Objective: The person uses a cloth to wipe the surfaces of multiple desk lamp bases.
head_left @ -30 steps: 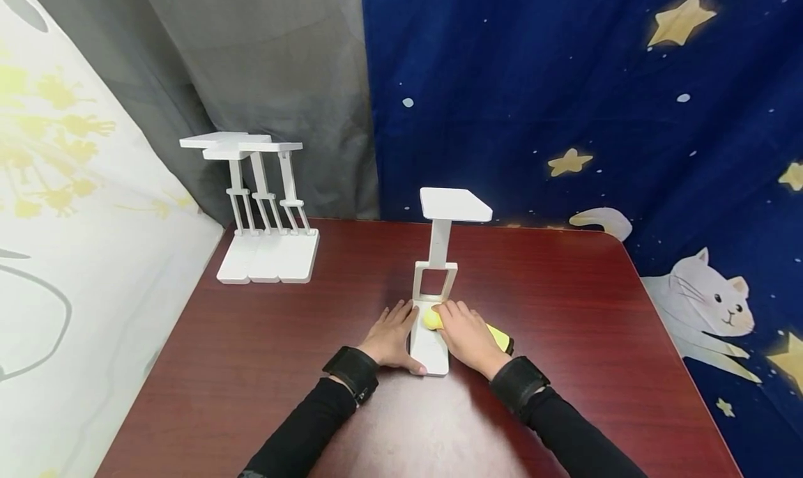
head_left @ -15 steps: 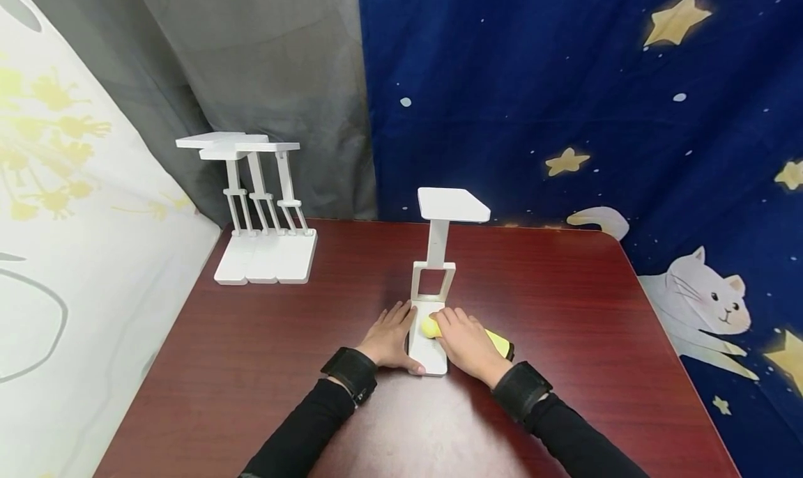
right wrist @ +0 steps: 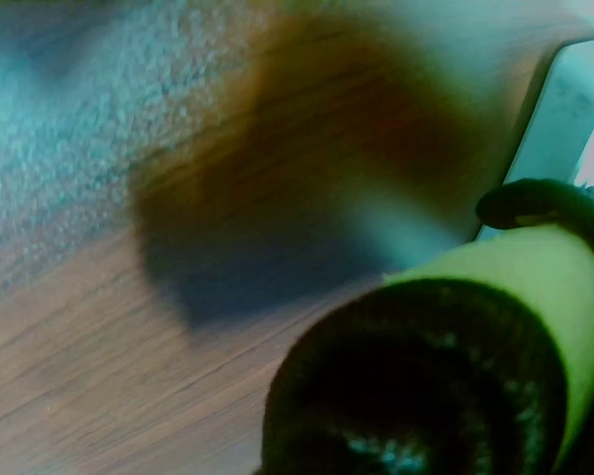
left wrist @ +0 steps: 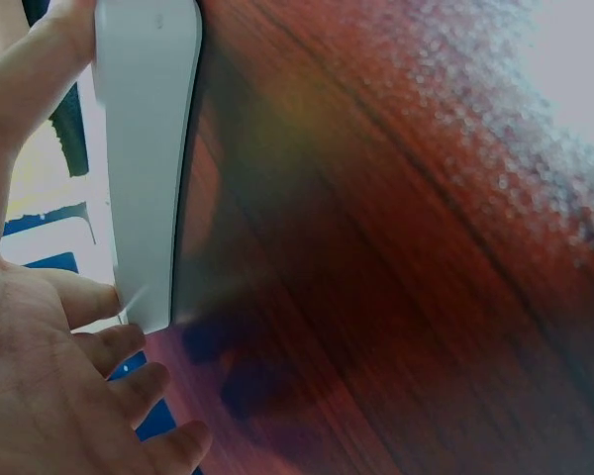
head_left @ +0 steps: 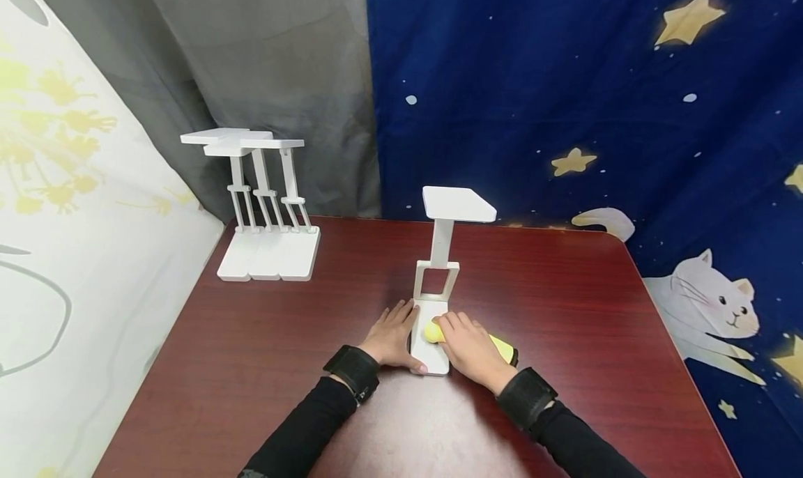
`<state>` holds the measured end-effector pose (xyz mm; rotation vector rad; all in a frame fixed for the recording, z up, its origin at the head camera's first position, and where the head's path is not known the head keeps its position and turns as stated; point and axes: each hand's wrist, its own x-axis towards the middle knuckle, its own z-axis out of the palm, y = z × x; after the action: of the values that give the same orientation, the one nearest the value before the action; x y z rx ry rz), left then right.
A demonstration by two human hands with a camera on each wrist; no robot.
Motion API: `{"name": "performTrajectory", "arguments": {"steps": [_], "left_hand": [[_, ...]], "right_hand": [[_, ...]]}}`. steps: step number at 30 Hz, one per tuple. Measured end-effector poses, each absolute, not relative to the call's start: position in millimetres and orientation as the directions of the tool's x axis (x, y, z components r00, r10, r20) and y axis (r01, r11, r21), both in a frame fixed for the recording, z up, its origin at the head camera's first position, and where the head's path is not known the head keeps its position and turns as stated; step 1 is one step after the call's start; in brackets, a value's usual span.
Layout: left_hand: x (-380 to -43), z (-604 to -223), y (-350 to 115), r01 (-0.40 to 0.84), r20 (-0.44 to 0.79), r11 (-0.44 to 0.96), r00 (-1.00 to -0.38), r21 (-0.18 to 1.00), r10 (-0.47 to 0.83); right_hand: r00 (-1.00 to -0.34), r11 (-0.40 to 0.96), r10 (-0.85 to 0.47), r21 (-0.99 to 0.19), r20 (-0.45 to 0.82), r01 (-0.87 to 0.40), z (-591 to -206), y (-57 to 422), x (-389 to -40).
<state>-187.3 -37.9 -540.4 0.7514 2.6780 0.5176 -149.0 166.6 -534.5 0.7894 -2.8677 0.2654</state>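
A white folding stand (head_left: 440,244) with a slanted top plate stands upright, its flat base (head_left: 429,358) towards me. My left hand (head_left: 390,338) lies along the base's left side, fingers spread, thumb at its near corner. In the left wrist view the thumb and fingertips touch the side of the base (left wrist: 148,168). My right hand (head_left: 472,349) grips a yellow tube-shaped tool, whose round yellow tip (head_left: 433,332) is down over the base. The tool's black end (right wrist: 416,381) fills the front of the right wrist view; its kind is not clear.
Several more white stands (head_left: 266,255) stand side by side at the back left of the dark red table (head_left: 564,311). A grey curtain (head_left: 282,60) and a blue star-patterned curtain (head_left: 477,116) hang behind it. A white patterned cloth (head_left: 94,290) borders the left.
The right hand and the yellow tool have slid a little towards me along the base. The left hand and the stand have stayed in place.
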Motion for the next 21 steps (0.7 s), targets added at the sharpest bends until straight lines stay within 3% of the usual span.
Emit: {"name": "performTrajectory", "arguments": {"steps": [21], "left_hand": [[-187.2,-538.3,-35.9,0.430,-0.207,0.811,-0.819,0.397,0.536]], "right_hand": [[-0.834,0.827,-0.509,-0.145,0.213,-0.543,-535.9,168.3,-138.7]]}}
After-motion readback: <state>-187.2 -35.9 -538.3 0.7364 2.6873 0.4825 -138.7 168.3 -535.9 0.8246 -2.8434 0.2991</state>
